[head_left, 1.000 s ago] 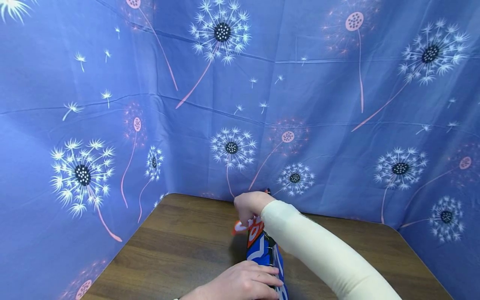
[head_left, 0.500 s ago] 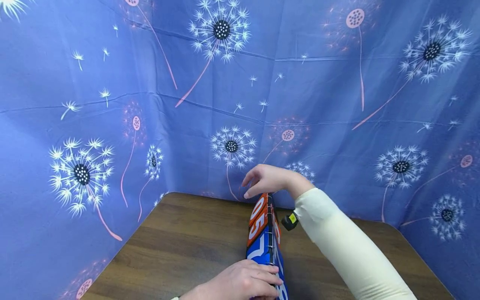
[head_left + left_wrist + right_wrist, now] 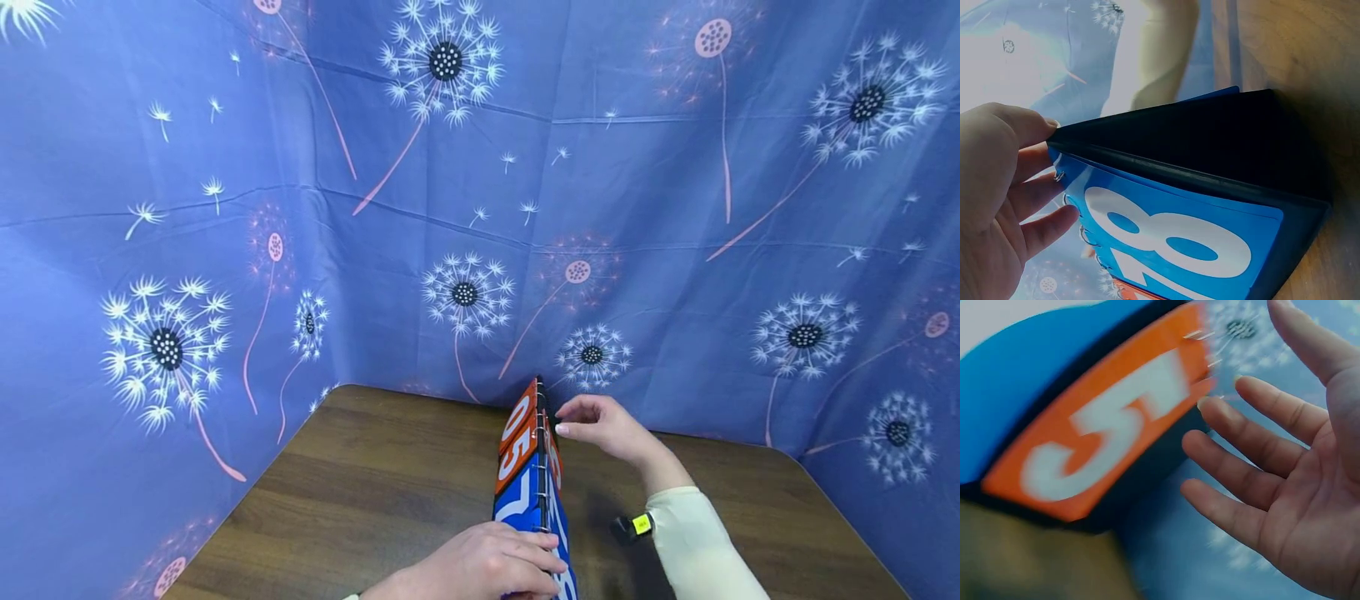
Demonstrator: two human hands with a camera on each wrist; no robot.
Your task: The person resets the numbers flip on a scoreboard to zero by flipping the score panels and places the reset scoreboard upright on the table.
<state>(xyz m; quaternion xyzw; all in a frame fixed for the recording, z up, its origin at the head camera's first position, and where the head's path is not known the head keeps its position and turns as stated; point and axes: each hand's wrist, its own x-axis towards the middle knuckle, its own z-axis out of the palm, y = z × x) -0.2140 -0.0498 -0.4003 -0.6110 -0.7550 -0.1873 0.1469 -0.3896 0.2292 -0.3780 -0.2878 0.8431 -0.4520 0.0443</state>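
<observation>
Nearest, at the bottom of the head view: left hand [image 3: 480, 562], thumb and fingers pinching the top ridge of the scoreboard [image 3: 523, 475], hiding its near end from above. Rightward, over the wooden table [image 3: 360, 492], a pale sleeve [image 3: 701, 542] and black wrist camera [image 3: 624, 530]. Farther, just beside the ridge's far end, right hand [image 3: 611, 429], fingers loosely spread. Behind, blue dandelion cloth [image 3: 375, 275]. As for the scoreboard: tent-shaped, upright on the table, black-backed, ring-bound, white numerals on blue near cards, then orange.
</observation>
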